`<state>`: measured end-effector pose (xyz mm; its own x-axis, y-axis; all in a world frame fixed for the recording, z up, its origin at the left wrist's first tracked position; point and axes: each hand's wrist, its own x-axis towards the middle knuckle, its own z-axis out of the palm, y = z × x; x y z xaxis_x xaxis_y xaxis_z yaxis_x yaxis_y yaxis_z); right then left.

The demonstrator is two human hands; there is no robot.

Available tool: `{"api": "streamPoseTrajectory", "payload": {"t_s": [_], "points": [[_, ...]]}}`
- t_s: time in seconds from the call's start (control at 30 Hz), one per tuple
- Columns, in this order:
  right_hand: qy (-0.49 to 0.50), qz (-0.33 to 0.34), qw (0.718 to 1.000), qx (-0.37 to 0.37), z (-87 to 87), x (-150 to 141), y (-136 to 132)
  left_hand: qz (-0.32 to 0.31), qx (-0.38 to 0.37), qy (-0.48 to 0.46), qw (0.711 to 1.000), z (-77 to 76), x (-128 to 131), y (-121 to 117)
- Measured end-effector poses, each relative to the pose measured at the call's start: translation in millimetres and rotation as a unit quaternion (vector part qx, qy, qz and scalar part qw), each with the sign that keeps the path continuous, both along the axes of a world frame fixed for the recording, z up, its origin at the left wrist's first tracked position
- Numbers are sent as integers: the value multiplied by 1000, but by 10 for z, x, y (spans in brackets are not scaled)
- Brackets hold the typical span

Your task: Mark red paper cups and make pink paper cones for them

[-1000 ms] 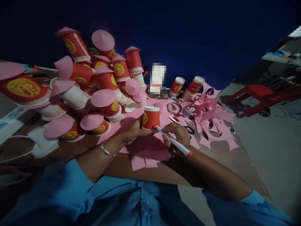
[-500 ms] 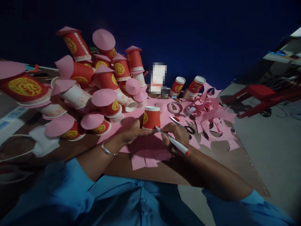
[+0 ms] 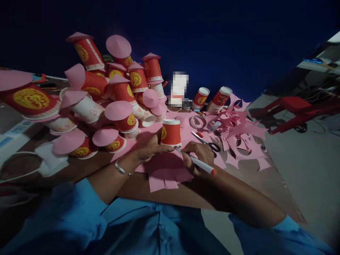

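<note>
A red paper cup [image 3: 170,133] with a yellow emblem stands upside down in front of me, its white base on top. My left hand [image 3: 154,148] grips it at the lower left, thumb along the rim. In my right hand [image 3: 198,156] is a white marker pen [image 3: 199,164] with a red end, held like a pencil. The pen's tip is at the cup's lower rim, close to my left thumb; the exact contact is too small to make out. Pink paper sheets [image 3: 167,179] lie beneath both hands.
Left stands a pile of red and white cups with pink paper cones [image 3: 119,110]. Scissors [image 3: 204,140], a tape roll [image 3: 198,121] and cut pink scraps [image 3: 239,131] lie to the right. Two stacks of cups [image 3: 201,97] stand behind. A red stool [image 3: 292,106] is beyond the table.
The pen's tip has shifted slightly down and left along the cup's lower rim, its red end a little to the right. The cup appears slightly turned or tilted. Both hands keep their holds.
</note>
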<state>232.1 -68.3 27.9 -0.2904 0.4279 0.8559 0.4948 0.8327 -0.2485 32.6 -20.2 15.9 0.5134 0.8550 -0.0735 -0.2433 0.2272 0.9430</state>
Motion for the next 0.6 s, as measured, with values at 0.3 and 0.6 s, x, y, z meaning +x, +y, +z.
{"api": "streamPoseTrajectory", "payload": {"t_s": [0.3, 0.6], "points": [[3, -24, 1000, -8, 77, 41, -14, 12, 0, 2, 1000, -17, -17, 13], [0, -1, 1000, 7, 83, 16, -19, -5, 4, -13, 1000, -13, -2, 23]]}}
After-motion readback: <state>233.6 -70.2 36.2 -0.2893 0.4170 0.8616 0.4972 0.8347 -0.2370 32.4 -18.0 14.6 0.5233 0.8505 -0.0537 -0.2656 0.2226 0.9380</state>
